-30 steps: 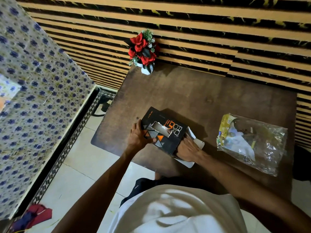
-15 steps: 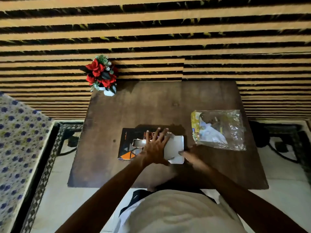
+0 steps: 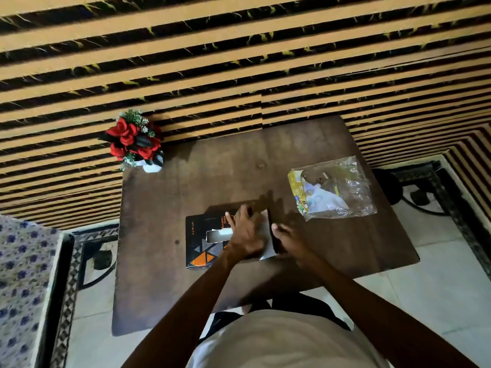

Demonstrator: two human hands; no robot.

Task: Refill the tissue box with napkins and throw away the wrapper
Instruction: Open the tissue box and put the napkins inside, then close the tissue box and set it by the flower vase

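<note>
- Table (image 3: 186, 288): dark wood, its far edge against a striped wall.
- Wrapper (image 3: 334, 189): clear, crumpled, near the right edge, not yet discarded.
- Tissue box (image 3: 198, 251): black, flat near the front edge, slot upward.
- Left hand (image 3: 245, 232): spread flat, pressing the box's right part.
- Right hand (image 3: 288, 239): at the box's open right end; grip blurred, cannot tell.
- Napkins (image 3: 268, 252): white corner protrudes; forcing the flap may crumple them.

A flat black cardboard tissue box (image 3: 206, 241) with orange triangles and a rectangular top slot is lying near the table's front edge, white napkins (image 3: 267, 252) showing at its open right end. A crumpled clear plastic wrapper (image 3: 334, 189) with a yellow printed edge is lying well apart to its right.
</note>
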